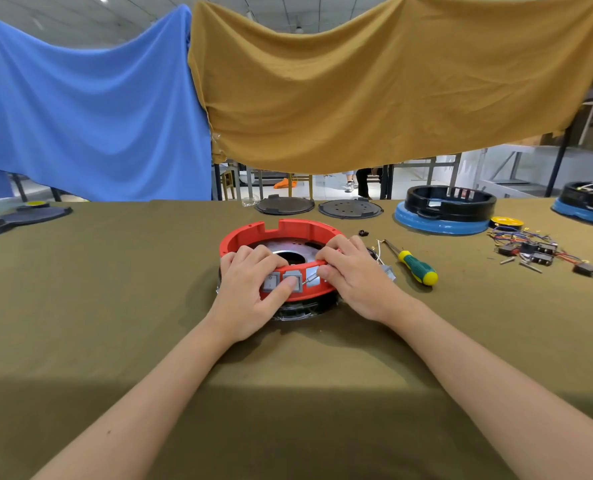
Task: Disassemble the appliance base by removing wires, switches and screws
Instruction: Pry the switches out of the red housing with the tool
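Nearest us, our left hand [250,289] curls over the near rim of the red appliance base [281,247], thumb pressing a grey switch [292,279]. Our right hand [354,275] grips the same rim beside it, fingers hooked inside. The round base lies flat mid-table on the olive cloth [115,306], its switch side facing us. A green-and-yellow screwdriver [418,266] lies just right, tip pointing away.

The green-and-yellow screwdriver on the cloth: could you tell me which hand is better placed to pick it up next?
Probably the right hand: the green-and-yellow screwdriver lies just beside it, while the left hand presses a grey switch.
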`<state>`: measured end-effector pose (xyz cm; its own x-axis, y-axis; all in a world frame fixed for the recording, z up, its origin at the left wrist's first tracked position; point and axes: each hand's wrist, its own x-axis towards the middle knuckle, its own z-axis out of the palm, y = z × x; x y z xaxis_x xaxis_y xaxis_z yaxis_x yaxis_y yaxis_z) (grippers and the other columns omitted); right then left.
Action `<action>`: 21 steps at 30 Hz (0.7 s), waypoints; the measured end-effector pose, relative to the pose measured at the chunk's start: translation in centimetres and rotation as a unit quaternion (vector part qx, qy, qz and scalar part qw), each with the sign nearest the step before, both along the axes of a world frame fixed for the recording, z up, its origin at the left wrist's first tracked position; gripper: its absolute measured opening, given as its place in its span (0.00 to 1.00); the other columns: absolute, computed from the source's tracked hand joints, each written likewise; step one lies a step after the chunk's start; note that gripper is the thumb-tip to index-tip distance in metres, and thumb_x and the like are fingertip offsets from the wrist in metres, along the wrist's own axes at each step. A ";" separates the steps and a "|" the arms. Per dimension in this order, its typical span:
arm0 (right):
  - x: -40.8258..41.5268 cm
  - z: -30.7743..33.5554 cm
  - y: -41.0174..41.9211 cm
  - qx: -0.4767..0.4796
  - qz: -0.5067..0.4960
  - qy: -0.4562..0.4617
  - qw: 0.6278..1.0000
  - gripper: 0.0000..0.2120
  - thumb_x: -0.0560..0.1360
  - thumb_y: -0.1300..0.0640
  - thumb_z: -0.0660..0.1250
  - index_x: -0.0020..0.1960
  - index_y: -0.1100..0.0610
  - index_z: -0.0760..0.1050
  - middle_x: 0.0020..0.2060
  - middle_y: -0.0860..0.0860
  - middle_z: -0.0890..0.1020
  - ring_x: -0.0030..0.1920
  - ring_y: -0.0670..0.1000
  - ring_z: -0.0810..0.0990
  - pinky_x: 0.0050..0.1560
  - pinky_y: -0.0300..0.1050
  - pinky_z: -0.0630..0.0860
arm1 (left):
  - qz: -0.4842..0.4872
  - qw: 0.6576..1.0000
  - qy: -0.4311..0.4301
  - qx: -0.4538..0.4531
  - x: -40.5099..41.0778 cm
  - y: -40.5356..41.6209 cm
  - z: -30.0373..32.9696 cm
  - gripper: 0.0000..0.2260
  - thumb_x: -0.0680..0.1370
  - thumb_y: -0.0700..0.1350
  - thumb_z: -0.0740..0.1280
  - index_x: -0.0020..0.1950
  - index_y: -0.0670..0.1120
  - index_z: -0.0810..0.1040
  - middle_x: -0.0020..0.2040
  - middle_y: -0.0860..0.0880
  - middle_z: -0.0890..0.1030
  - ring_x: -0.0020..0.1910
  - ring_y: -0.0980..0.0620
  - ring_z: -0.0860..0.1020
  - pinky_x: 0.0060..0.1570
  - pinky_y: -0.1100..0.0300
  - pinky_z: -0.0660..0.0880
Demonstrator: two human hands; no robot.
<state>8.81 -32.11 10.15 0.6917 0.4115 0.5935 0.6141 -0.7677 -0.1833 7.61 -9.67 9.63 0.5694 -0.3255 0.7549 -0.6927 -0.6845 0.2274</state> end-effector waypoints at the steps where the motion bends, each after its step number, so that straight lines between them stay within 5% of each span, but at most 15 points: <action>1: 0.0 0.1 0.0 -0.001 0.004 -0.002 1.000 0.23 0.81 0.42 0.49 0.59 0.54 0.76 0.53 0.48 0.72 0.53 0.48 0.63 0.52 0.40 0.61 | -0.001 1.000 -0.001 0.000 0.0 0.0 0.0 0.20 0.77 0.61 0.58 0.53 0.49 0.80 0.47 0.57 0.75 0.49 0.57 0.70 0.56 0.57 0.60; 9: -0.6 0.1 0.0 -0.009 -0.015 0.006 1.000 0.19 0.84 0.45 0.52 0.62 0.54 0.75 0.56 0.49 0.73 0.56 0.47 0.63 0.55 0.41 0.64 | 0.002 1.000 -0.009 0.001 -0.1 0.0 0.0 0.18 0.78 0.61 0.58 0.52 0.50 0.80 0.46 0.58 0.74 0.47 0.56 0.70 0.54 0.57 0.60; 15: -1.4 0.1 0.3 -0.107 -0.076 -0.047 0.990 0.28 0.82 0.41 0.44 0.66 0.54 0.75 0.61 0.51 0.76 0.59 0.52 0.67 0.59 0.44 0.69 | 0.012 1.000 -0.010 0.009 -0.3 -0.1 0.1 0.19 0.78 0.61 0.58 0.52 0.49 0.80 0.47 0.57 0.75 0.47 0.55 0.71 0.55 0.56 0.61; 21: -0.6 -0.3 0.3 -0.017 -0.028 -0.006 0.999 0.19 0.84 0.44 0.50 0.59 0.54 0.74 0.52 0.48 0.74 0.53 0.49 0.64 0.55 0.43 0.65 | 0.015 1.000 -0.006 0.012 -0.3 -0.2 0.2 0.20 0.77 0.62 0.58 0.52 0.49 0.80 0.48 0.56 0.75 0.49 0.55 0.71 0.57 0.56 0.62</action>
<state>8.22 -31.78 9.84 0.7076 0.3922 0.5878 0.5713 -0.8071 -0.1492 7.33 -9.90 9.81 0.5701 -0.3267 0.7539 -0.6744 -0.7101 0.2023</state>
